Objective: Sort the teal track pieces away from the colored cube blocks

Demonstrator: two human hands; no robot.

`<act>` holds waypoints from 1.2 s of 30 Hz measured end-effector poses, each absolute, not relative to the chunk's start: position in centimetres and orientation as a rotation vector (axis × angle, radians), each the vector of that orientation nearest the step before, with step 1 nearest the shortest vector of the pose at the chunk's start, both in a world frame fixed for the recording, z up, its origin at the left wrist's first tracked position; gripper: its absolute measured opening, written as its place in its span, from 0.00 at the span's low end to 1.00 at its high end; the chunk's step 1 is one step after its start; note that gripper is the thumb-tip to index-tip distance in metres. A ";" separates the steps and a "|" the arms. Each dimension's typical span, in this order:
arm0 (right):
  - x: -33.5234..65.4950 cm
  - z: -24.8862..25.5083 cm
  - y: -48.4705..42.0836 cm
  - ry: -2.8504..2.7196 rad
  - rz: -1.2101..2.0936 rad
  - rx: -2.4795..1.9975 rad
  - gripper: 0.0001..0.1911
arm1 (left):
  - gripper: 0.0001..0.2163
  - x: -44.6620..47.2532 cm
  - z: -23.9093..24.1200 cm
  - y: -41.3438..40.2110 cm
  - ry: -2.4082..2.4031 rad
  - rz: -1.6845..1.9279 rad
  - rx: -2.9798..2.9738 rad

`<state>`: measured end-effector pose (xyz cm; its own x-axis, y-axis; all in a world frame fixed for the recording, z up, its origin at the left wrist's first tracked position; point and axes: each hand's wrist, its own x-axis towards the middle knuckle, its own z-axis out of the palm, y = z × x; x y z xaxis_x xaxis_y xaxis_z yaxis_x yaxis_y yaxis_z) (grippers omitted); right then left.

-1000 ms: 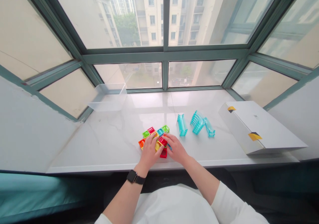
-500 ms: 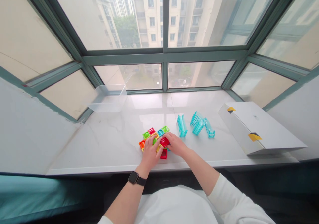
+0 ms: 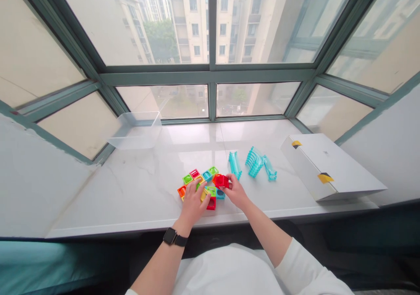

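Red block [image 3: 222, 180]: pinched by the fingers of the right hand [image 3: 236, 192], at the 1 o'clock edge of the block cluster [image 3: 207, 175] on the windowsill [image 3: 138, 185]. The left hand [image 3: 193, 201] lies flat on the cluster, fingers released. Judged best: lift straight and keep the cluster pinned. Counts:
- one held block
- roughly ten clustered blocks, some hidden
- three turquoise ribbed pieces [image 3: 254, 164] at 2 o'clock
- one white box [image 3: 328, 168]
- one clear tub [image 3: 136, 131]

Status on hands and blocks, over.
Left hand resting on block cluster. Right hand pinching red block at cluster's right edge. Turquoise track pieces close by, apart.
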<state>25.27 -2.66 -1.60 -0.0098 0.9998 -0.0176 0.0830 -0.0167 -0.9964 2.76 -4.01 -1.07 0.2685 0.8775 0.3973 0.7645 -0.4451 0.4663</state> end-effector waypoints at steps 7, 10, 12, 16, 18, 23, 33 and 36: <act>25.3 -2.7 -1.7 -1.124 1.304 -1.142 0.28 | 0.18 2.7 -0.2 -3.7 1.550 0.845 2.334; 25.3 -2.9 -1.5 -1.127 1.376 -1.128 0.26 | 0.18 2.5 -0.1 -3.5 1.525 0.808 2.347; 25.4 -2.6 -1.6 -1.147 1.390 -1.145 0.25 | 0.18 2.5 0.1 -3.4 1.528 0.801 2.363; 25.1 -0.7 -2.3 -1.165 1.394 -1.135 0.26 | 0.18 3.0 1.5 -3.8 1.502 0.886 2.371; 24.7 0.7 -3.1 -1.174 1.408 -1.078 0.26 | 0.20 3.4 2.8 -4.3 1.444 0.962 2.324; 23.9 4.1 -4.9 -1.232 1.439 -0.920 0.25 | 0.19 4.5 5.8 -5.4 1.235 1.074 2.177; 25.8 5.8 -5.9 -1.434 1.186 -0.912 0.23 | 0.11 5.7 7.5 -5.5 1.130 0.996 2.198; 26.8 5.8 -6.4 -1.479 1.110 -0.957 0.22 | 0.09 6.2 7.5 -5.4 1.123 0.968 2.212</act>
